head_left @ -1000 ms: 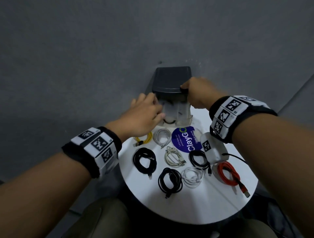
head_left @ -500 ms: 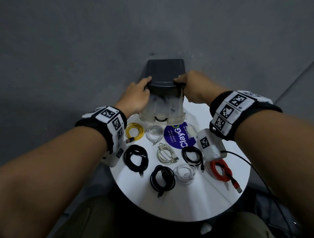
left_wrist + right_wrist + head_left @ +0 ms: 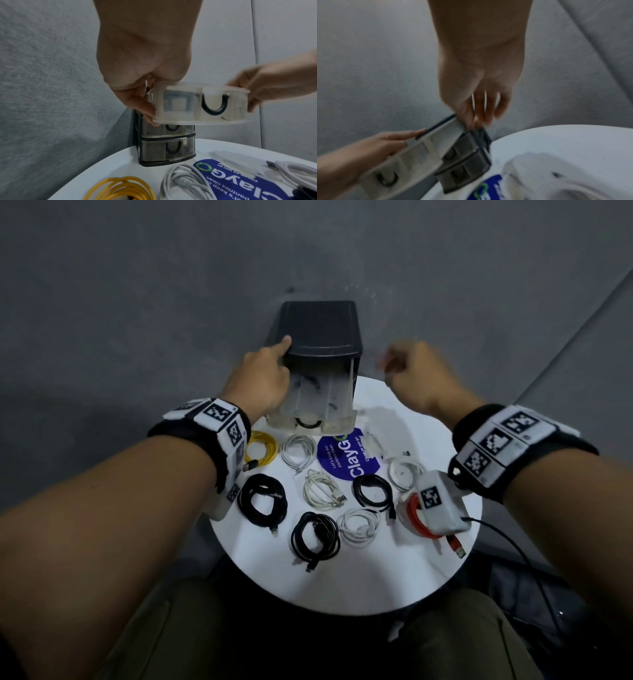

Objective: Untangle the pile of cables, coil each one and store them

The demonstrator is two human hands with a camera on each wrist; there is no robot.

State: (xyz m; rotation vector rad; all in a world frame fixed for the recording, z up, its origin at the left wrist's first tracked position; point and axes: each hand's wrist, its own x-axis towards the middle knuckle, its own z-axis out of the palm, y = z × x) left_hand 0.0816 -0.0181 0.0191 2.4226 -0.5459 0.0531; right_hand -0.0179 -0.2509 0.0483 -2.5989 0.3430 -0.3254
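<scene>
Three-drawer organizer (image 3: 320, 337): top drawer (image 3: 200, 104) pulled out, contents unclear; left hand (image 3: 260, 381) grips it; right hand (image 3: 416, 374) blurred, grip unclear.

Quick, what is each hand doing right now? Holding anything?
Left hand: grips the left end of the pulled-out drawer.
Right hand: blurred, at the drawer's right end; cannot tell if it grips.

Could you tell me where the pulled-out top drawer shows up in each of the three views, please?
Head: the top drawer sits upper centre, sticking out of the dark drawer unit, beside the left hand.
Left wrist: centre right, clear-fronted with a black handle, held at its left end.
Right wrist: lower left, a blurred pale slab running diagonally.
Shared landmark: the blue sticker on the white table.
</scene>
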